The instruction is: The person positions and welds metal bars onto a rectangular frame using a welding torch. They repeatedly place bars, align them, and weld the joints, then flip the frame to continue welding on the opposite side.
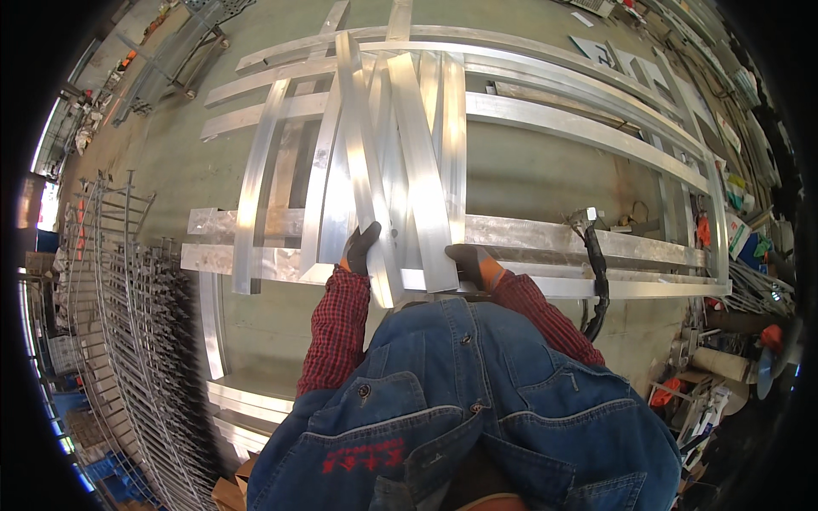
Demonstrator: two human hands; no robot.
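My left hand [360, 249], in a dark glove with an orange cuff, grips the left edge of a long silvery aluminium bar [362, 162] close to its near end. My right hand [474, 263], gloved the same way, is closed at the right edge of a second aluminium bar [423, 175]; its fingers are partly hidden under the metal. Both bars lean slightly apart from each other and rest over several more bars, among them one [454, 136] just to the right. Another bar [260, 187] lies farther left, across the long rails.
Long horizontal metal rails [588, 140] form a rack under the bars. A black-wrapped cable [594, 264] hangs over the near rails at right. Stacked metal frames [128, 281] stand at left, a cart [183, 72] at far left, and clutter [716, 383] along the right.
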